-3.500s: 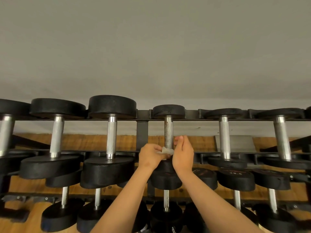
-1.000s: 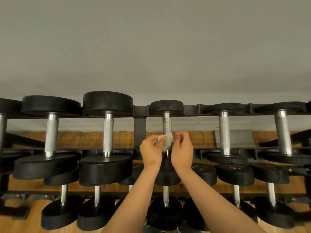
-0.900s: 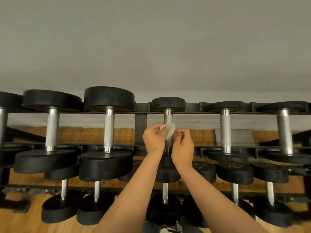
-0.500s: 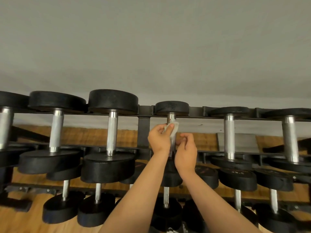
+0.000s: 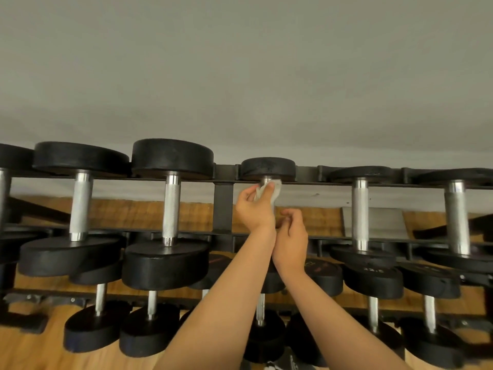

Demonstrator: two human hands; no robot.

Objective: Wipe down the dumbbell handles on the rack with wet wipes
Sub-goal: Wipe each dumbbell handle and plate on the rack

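A black rack (image 5: 223,206) carries rows of black dumbbells with silver handles. On the top row stands a small centre dumbbell (image 5: 268,168); its handle is almost wholly hidden by my hands. My left hand (image 5: 254,209) grips a white wet wipe (image 5: 276,188) wrapped round the far end of that handle, just under the far head. My right hand (image 5: 290,237) is lower on the same handle, fingers curled near it; whether they close round the bar is hidden.
Larger dumbbells (image 5: 170,206) stand to the left and more dumbbells (image 5: 360,214) to the right on the top row. A lower row (image 5: 152,305) sits beneath. Behind is a grey wall (image 5: 240,76), below is wooden floor (image 5: 34,351).
My left hand has slid the wipe along the centre handle from its near end up to the far head. My right hand stayed lower on the handle.
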